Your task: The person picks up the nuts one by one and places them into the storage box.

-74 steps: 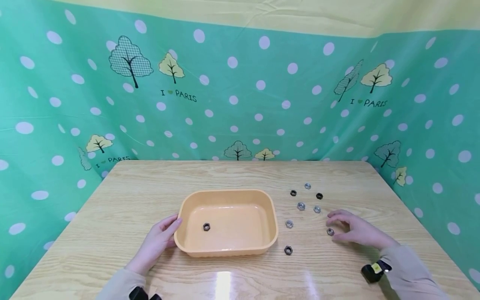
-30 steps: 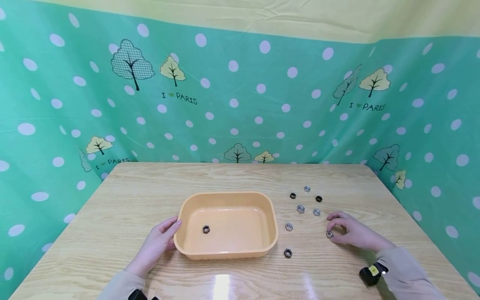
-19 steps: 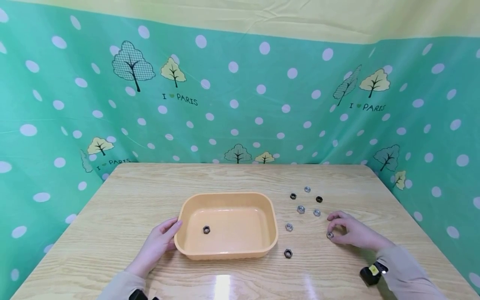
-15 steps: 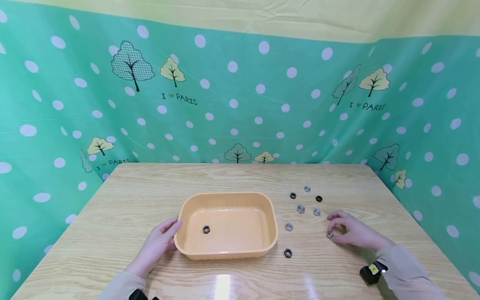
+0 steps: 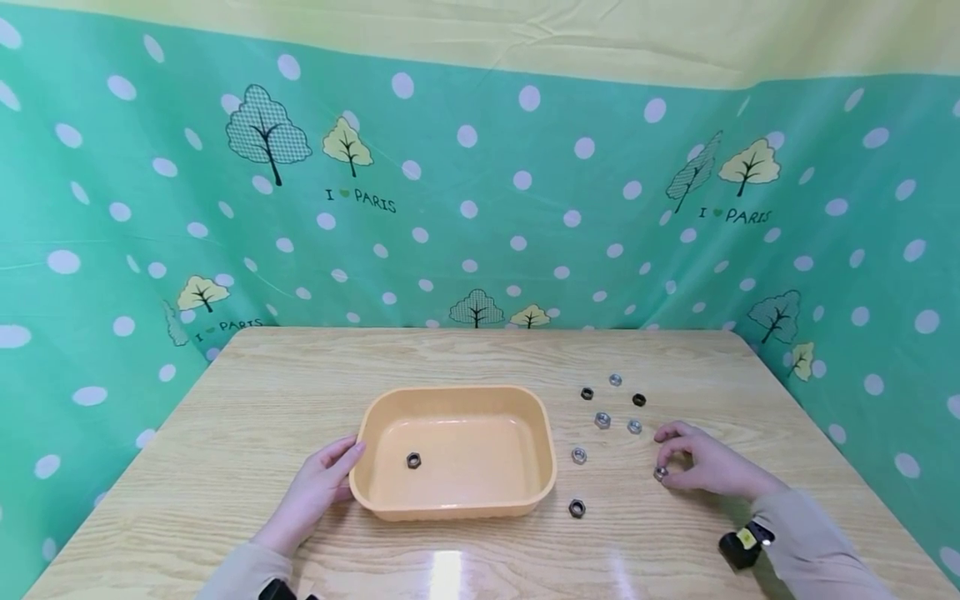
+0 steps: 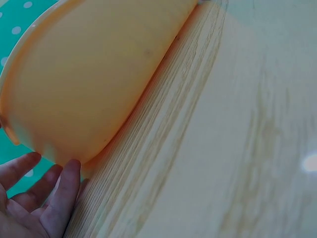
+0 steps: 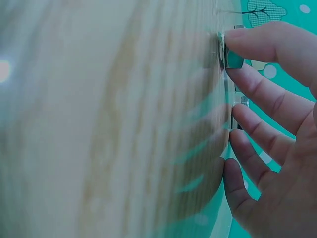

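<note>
My left hand point(image 5: 318, 492) holds the left end of a peach plastic tray point(image 5: 453, 512), thumb at the rim and fingers against the outer wall. In the left wrist view, fingertips point(image 6: 73, 171) touch the lower part of that wall. Inside the tray lies one dark hex nut point(image 5: 413, 460). To the right, my right hand point(image 5: 708, 467) pinches another hex nut point(image 5: 660, 473) between thumb and index finger, low at the tabletop. The right wrist view shows this nut point(image 7: 234, 59) on its edge under the thumb, with the other fingers spread along the table.
Several loose nuts, silver and dark, lie between tray and right hand. A dark nut point(image 5: 577, 508) is nearest the front, and a silver nut point(image 5: 579, 456) sits close to the tray's right side. A green dotted curtain point(image 5: 480, 208) hangs behind the wooden table point(image 5: 300, 367).
My right thumb and index finger have closed in on the nut, which now appears tipped up between them. My left hand and the tray have stayed in place.
</note>
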### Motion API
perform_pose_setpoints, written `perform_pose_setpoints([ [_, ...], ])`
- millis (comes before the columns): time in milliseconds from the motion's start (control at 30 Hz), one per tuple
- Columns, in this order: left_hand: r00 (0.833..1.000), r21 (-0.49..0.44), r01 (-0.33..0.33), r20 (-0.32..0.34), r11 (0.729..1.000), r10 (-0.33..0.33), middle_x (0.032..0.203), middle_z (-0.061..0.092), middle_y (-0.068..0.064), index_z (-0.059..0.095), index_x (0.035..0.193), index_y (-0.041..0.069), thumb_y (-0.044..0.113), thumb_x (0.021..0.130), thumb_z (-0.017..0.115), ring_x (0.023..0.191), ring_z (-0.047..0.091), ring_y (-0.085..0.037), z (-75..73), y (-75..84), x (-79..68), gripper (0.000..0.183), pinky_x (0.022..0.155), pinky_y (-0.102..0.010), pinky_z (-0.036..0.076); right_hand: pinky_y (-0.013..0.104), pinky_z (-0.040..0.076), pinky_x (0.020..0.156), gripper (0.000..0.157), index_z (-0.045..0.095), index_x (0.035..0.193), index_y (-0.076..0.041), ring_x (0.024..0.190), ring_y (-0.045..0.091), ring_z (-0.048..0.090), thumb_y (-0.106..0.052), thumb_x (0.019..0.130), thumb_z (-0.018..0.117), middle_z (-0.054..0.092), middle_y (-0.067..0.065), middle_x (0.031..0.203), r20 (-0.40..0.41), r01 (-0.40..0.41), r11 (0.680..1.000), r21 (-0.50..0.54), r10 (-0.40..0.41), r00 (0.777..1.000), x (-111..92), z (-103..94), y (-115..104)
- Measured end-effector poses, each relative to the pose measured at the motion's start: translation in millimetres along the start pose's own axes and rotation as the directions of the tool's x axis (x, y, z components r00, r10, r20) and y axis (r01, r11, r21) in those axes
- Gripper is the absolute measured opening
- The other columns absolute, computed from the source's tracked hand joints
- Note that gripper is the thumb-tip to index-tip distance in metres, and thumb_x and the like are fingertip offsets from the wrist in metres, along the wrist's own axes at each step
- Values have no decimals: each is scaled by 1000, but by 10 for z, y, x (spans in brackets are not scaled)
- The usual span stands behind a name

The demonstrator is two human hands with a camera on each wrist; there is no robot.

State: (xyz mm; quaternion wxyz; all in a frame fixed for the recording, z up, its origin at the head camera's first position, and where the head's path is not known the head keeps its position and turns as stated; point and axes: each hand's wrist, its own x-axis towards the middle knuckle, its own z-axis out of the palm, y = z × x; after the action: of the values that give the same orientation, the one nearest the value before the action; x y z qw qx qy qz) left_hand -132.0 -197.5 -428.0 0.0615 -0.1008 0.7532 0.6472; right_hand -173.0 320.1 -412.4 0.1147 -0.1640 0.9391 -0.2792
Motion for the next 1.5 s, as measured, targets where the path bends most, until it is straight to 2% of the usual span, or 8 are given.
perform_pose_setpoints([
  [233, 1000, 7, 21, -8, 1000, -21, 138, 43, -31, 37, 140, -7, 28, 99, 49, 87, 66, -12, -7, 4, 0, 55, 75, -29, 60, 64, 36, 96, 15, 63, 76, -19, 113, 42, 46, -20, 75, 78, 52, 13, 118, -12, 34, 999, 6, -34, 999, -31, 6, 12],
  [467, 1000, 14, 18, -6, 1000, -18, 138, 43, -31, 37, 139, -7, 29, 99, 50, 89, 66, -14, -11, 6, -4, 56, 75, -29, 60, 68, 32, 99, 14, 64, 77, -19, 118, 44, 43, -21, 75, 77, 53, 14, 121, -28, -11, 999, 43, 12, 1000, -33, 2, 1],
  [600, 1000, 8, 20, -8, 1000, -20, 136, 45, -31, 38, 139, -8, 28, 99, 50, 88, 66, -14, -9, -2, 0, 55, 74, -29, 60, 68, 34, 99, 15, 64, 79, -18, 119, 46, 44, -22, 74, 77, 54, 15, 121, -36, -17, 998, 57, 19, 999, -49, -5, -16],
  [800, 1000, 5, 15, 0, 1000, -15, 135, 46, -31, 37, 139, -9, 29, 99, 50, 87, 66, -13, -5, -2, -7, 56, 73, -30, 61, 56, 45, 94, 14, 63, 81, -17, 114, 40, 49, -19, 76, 76, 57, 13, 118, -64, 25, 999, 41, -22, 998, -61, -22, -33],
  [900, 1000, 7, 15, 5, 1000, -15, 134, 47, -31, 36, 139, -9, 29, 99, 49, 86, 66, -13, -5, -6, -7, 56, 73, -30, 61, 54, 45, 94, 15, 63, 81, -18, 114, 40, 49, -19, 76, 76, 59, 13, 117, -82, 36, 999, 32, -33, 996, -52, -28, -25],
  [1067, 1000, 7, 20, 6, 1000, -20, 137, 44, -31, 36, 140, -8, 29, 99, 49, 88, 66, -13, -7, -10, -6, 56, 74, -29, 60, 64, 41, 95, 15, 62, 81, -18, 116, 45, 48, -16, 75, 76, 58, 17, 119, -104, 30, 999, 35, -26, 994, -46, -36, -42],
  [1200, 1000, 2, 12, 10, 1000, -12, 138, 42, -32, 36, 140, -9, 28, 99, 49, 88, 66, -13, -2, -3, -19, 57, 74, -29, 60, 62, 43, 94, 16, 62, 81, -17, 115, 45, 49, -14, 74, 76, 57, 18, 120, -111, 30, 999, 36, -26, 993, -56, -46, -79],
  [1500, 1000, 5, 11, 3, 1000, -11, 137, 43, -32, 37, 140, -7, 29, 99, 49, 91, 66, -15, -13, -7, -7, 56, 76, -30, 60, 58, 48, 92, 21, 59, 80, -16, 112, 44, 51, -8, 73, 76, 59, 19, 118, -157, 115, 993, 38, -107, 982, -7, -86, -111],
])
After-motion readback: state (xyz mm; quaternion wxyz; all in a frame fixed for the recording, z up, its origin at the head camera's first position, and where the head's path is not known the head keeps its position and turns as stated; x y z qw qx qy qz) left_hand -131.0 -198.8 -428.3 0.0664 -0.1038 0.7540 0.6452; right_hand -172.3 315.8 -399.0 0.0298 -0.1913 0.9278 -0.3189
